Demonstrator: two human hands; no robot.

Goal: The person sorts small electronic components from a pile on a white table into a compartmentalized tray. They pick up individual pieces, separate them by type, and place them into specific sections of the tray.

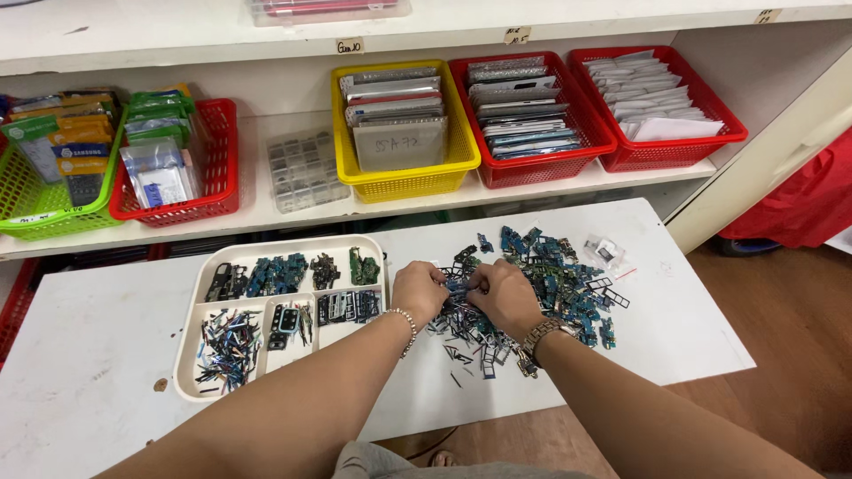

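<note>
Pile: a loose heap of small blue-green circuit boards and thin dark metal tray frames (541,284) lies on the white surface (106,355), right of centre, directly under both hands.
Left hand: the left hand (419,291), a beaded bracelet at its wrist, is curled knuckles-up at the pile's left edge, fingertips pinched on a small dark piece from the pile.
Right hand: the right hand (504,294), a metal watch at its wrist, meets the left above the pile, fingers bent in on the same small pieces; which hand bears the piece cannot be told.
Sorting tray: a cream plastic tray with several compartments (197,328) sits just left of the hands; its compartments hold separate groups of dark frames, blue boards, green boards and thin slivers.
Progress: judging by the filled compartments, a good part is sorted, yet the heap remains large, so much is left.
Small bag: a clear plastic bag holding a dark part (605,251) lies at the pile's far right.
Shelf: behind the surface, a white shelf (257,213) carries a yellow basket of flat packets (404,182), two red baskets to its right (532,168) (674,151), a clear compartment box (306,168), a smaller red basket (213,200) and a green basket (27,222).
Hidden: the fingertips and the exact piece between them are too small to make out; the green basket is cut off at the left edge.
</note>
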